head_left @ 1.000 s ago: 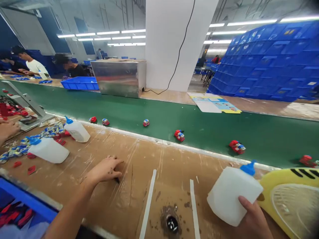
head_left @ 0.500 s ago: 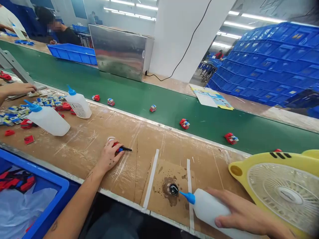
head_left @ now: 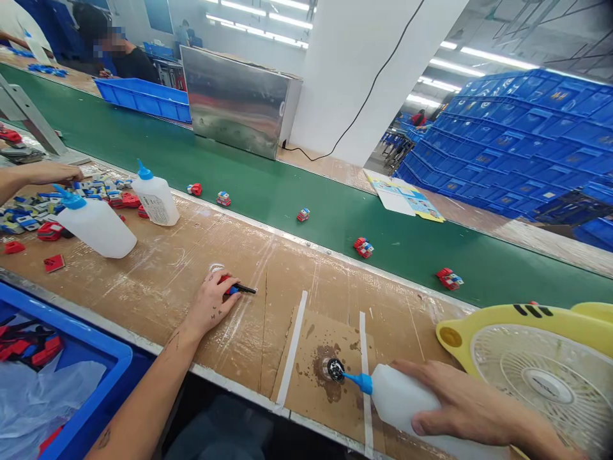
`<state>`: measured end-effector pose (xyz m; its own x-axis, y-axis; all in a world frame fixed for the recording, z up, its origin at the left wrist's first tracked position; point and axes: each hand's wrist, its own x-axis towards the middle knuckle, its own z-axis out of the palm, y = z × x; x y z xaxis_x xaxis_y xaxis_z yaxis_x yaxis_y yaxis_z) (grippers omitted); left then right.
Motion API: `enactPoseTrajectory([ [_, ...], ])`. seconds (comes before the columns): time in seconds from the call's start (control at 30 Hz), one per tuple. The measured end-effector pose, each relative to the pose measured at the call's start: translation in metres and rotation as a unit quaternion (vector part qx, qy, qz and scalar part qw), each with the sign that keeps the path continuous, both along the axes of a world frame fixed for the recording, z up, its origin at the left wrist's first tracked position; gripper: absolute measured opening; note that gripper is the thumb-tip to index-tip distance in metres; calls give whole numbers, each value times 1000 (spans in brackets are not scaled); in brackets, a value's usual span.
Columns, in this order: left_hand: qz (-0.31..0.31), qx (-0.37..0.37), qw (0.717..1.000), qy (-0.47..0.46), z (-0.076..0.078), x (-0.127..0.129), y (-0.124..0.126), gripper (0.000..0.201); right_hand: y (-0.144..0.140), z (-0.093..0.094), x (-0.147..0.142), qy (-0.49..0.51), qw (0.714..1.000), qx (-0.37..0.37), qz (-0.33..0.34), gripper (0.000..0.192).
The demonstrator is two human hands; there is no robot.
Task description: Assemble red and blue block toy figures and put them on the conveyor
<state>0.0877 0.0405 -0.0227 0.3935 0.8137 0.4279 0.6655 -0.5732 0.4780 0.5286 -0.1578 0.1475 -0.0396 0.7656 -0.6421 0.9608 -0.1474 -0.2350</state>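
Lying tipped on its side, the white squeeze bottle [head_left: 407,402] is clasped around its soft body by the right hand [head_left: 460,402], blue nozzle at the small black cap [head_left: 334,368]; it looks light and yielding, best gripped mid-body. Left of the bottle, the left hand [head_left: 213,303] pinches a small red-and-blue tool [head_left: 237,289] against the cardboard-covered table [head_left: 158,281], and the yellow fan [head_left: 536,370] sits just right.

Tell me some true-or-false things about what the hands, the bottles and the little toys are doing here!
1. The right hand holds a white squeeze bottle lying on its side, its blue nozzle at a small dark cup. True.
2. The left hand is lifted high in the air. False: it rests on the workbench, fingers on a small red and black tool.
3. Small red toys lie on the green conveyor belt. True.
4. The fan is blue. False: it is yellow.
5. Two more white bottles stand on the belt. False: they are on the workbench.
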Motion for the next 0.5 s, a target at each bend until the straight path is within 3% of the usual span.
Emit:
enactPoseTrajectory([
  [0.33,-1,-5,1000,-15,2,2,-2,25,6,10,-11,-7,999,-29,11,69],
  [0.5,28,-80,990,-112,8,2,-4,28,1,-11,-3,6,999,27,-31,75],
])
